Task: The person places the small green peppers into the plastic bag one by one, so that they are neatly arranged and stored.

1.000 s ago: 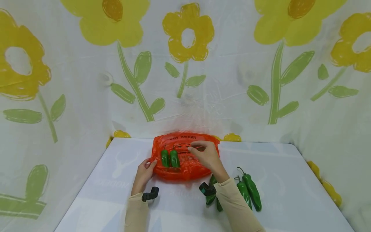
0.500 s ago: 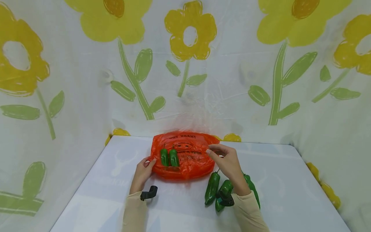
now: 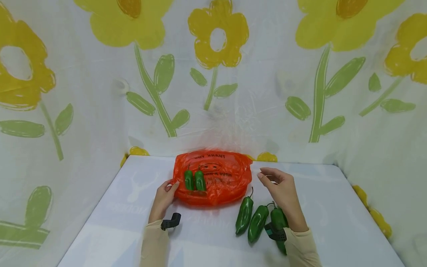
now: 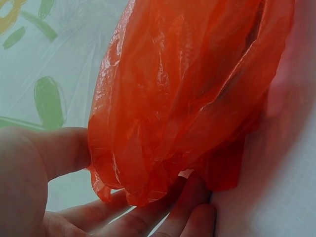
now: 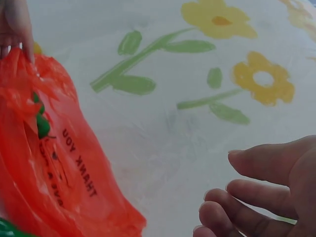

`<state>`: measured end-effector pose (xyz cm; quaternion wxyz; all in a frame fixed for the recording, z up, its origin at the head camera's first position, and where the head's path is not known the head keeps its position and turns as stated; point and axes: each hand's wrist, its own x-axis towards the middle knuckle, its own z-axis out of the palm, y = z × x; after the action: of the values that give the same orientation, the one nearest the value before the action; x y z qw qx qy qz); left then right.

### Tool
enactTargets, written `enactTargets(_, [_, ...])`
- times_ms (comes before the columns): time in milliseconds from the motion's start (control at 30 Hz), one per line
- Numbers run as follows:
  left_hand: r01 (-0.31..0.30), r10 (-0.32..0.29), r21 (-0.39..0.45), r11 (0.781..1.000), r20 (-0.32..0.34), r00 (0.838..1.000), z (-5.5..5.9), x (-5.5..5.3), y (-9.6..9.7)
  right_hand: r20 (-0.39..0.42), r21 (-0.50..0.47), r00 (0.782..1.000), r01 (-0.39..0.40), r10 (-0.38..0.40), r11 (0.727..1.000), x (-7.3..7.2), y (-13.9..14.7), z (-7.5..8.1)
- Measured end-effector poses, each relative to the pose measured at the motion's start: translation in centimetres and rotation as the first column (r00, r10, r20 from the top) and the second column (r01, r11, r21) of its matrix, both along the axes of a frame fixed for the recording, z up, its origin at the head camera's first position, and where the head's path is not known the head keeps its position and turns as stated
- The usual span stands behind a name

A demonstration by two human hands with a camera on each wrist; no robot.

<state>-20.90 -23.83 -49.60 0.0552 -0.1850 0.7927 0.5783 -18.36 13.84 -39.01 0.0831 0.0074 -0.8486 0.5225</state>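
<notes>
A red plastic bag [image 3: 230, 193] with black print lies at the back of the table, its mouth spread. Two green peppers [image 3: 199, 180] rest inside it toward the left. My left hand [image 3: 163, 198] pinches the bag's left edge between thumb and fingers; the left wrist view shows the thumb on one side of the red film [image 4: 163, 108] and the fingers beneath. To the right of the bag my right hand [image 3: 283, 193] hovers with loosely bent fingers and nothing between them. Below it lie green peppers [image 3: 258, 223], one partly covered by the wrist camera.
A white table [image 3: 200, 237] carries everything. Flower-printed sheeting [image 3: 260, 126] hangs behind the table and along both sides. A black camera is strapped to each wrist. Another green pepper [image 3: 244, 216] lies close to the bag's lower right corner.
My right hand has moved right, from over the bag to above the loose peppers, uncovering those nearer the bag. My left hand keeps its hold on the bag's edge.
</notes>
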Motion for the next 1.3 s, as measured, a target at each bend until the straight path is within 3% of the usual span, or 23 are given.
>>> enactTargets(433, [-0.001, 0.001, 0.025, 1.000, 0.026, 1.000, 0.3, -0.4, 0.2, 0.001, 0.024, 0.991, 0.131, -0.131, 0.991, 1.0, 3.5, -0.6])
enactTargets(667, [0.001, -0.002, 0.025, 1.000, 0.030, 1.000, 0.3, -0.2, 0.0, 0.053, 0.077, 0.980, 0.187, -0.191, 0.979, 1.1, 5.0, -1.7])
enactTargets(1033, [-0.004, 0.003, 0.022, 1.000, 0.046, 0.999, 0.2, 0.0, 0.1, 0.170, 0.130, 0.969, 0.156, -0.177, 0.979, 0.5, 7.0, -3.7])
enactTargets(1300, [-0.003, 0.003, 0.003, 1.000, 0.031, 1.000, 0.4, -0.1, 0.2, 0.247, 0.172, 0.950, 0.150, -0.190, 0.974, -0.1, 8.1, -5.0])
